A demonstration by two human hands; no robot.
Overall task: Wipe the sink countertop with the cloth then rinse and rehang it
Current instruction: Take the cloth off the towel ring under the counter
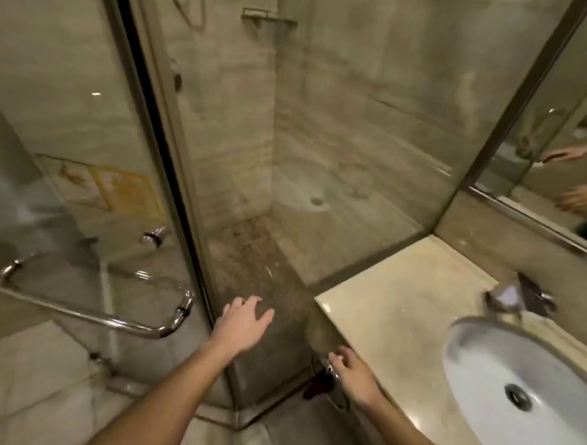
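Note:
A beige marble countertop (pixel 392 316) holds a white oval sink basin (pixel 502 362) with a chrome faucet (pixel 516 295) behind it. At the counter's front left edge hangs a chrome towel ring (pixel 339 400), and a dark red cloth (pixel 317 387) shows beneath it, mostly hidden. My right hand (pixel 355 375) lies over the top of the ring, fingertips touching the metal, fingers loosely spread. My left hand (pixel 242 325) floats open in front of the shower glass, left of the counter, holding nothing.
A glass shower enclosure (pixel 322 155) stands directly ahead, touching the counter's left side. Its door, with a chrome bar handle (pixel 93 314), is at the left. A mirror (pixel 560 161) rises behind the counter at the right. Pale floor tiles lie below.

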